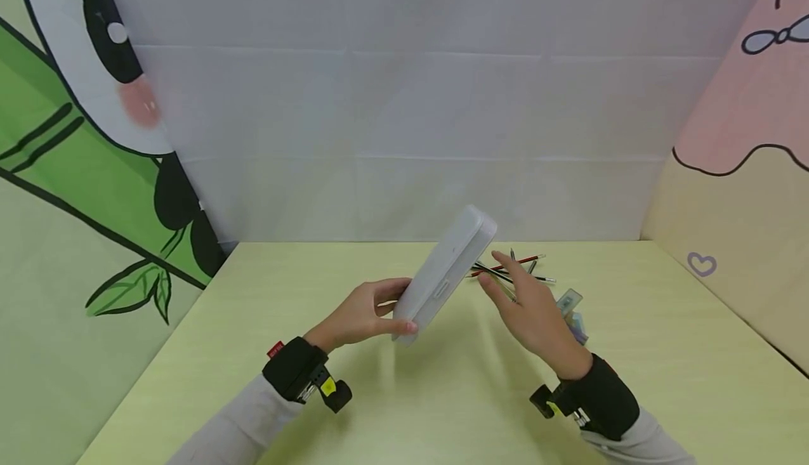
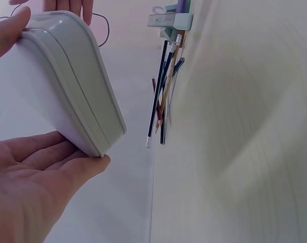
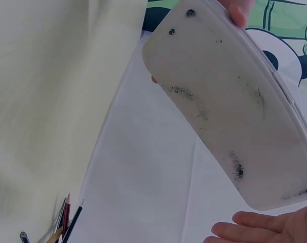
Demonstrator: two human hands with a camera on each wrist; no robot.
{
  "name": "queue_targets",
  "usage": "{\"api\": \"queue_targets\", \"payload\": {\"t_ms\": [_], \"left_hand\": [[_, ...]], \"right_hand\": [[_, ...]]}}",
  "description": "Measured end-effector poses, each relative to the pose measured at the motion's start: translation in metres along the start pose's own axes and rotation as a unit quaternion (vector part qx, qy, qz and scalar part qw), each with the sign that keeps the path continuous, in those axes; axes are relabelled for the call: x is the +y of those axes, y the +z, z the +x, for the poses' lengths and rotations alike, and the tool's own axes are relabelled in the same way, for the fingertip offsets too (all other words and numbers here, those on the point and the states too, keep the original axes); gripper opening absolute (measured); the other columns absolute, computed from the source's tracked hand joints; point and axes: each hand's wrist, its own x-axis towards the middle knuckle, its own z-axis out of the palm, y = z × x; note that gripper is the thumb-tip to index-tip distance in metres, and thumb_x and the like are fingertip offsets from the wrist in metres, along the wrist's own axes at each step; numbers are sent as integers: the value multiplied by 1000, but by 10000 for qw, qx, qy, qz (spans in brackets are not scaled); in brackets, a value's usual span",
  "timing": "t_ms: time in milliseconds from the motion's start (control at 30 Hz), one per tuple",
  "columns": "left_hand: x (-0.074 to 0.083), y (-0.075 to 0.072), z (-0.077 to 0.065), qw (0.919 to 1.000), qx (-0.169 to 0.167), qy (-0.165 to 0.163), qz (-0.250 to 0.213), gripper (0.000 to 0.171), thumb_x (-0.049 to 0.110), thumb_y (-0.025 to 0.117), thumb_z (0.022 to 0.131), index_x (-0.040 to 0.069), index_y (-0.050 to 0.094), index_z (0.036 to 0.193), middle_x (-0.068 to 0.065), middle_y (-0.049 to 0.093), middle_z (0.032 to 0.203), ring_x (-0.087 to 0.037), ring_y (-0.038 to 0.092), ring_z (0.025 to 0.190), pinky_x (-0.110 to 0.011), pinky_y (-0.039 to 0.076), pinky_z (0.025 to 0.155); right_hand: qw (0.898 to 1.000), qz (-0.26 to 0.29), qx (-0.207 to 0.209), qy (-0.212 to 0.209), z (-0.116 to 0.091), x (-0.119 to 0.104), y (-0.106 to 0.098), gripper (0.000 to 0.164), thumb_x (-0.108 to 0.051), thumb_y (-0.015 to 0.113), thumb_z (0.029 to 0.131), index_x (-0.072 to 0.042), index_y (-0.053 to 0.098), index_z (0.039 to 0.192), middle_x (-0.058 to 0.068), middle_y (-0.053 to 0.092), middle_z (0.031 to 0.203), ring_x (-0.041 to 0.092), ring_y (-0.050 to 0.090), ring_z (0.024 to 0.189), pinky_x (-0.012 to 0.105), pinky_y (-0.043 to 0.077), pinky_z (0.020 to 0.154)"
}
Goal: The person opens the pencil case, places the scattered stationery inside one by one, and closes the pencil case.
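Observation:
A closed white pencil case (image 1: 445,268) is tilted in the air over the table, its latch side facing me. My left hand (image 1: 363,314) grips its lower end, thumb on the near side and fingers behind. In the right wrist view the broad face of the pencil case (image 3: 214,101) carries dark smudges. My right hand (image 1: 531,310) is beside its upper end, fingers spread and fairly straight. The right hand's fingers (image 3: 270,228) extend past the case's edge there. Behind the right hand lie several pencils (image 2: 163,96) in a loose, crossed pile.
Small pale stationery pieces (image 1: 569,301) lie on the table right of the pencils, partly hidden by the right hand. The light yellow table (image 1: 303,268) ends at a white cloth backdrop (image 1: 411,114). Printed cartoon panels stand at both sides.

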Motion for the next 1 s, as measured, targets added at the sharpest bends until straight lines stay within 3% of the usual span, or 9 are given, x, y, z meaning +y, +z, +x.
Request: {"api": "queue_targets", "payload": {"t_ms": [167,500,1000], "left_hand": [[0,1,-1,10000,-17,15,23,71,16,76,78,-1,41,137,-15,46,135,-29,46,122,-40,39,100],[-3,1,-1,10000,-22,66,33,70,15,75,79,-2,40,137,-16,46,135,-29,46,122,-40,38,101],[-3,1,-4,10000,45,65,-35,70,16,76,78,-2,41,136,-16,46,135,-29,46,122,-40,39,101]], "right_hand": [[9999,134,32,-25,1,-2,-3,58,-44,41,98,-9,33,143,17,38,142,35,45,122,52,39,95],[9988,421,59,-255,5,-5,-8,55,-38,40,100,-6,32,143,18,35,143,37,36,128,56,34,99],[9951,829,139,-519,12,-1,-8,55,-36,41,99,-13,26,147,8,32,147,32,37,129,51,33,103]]}}
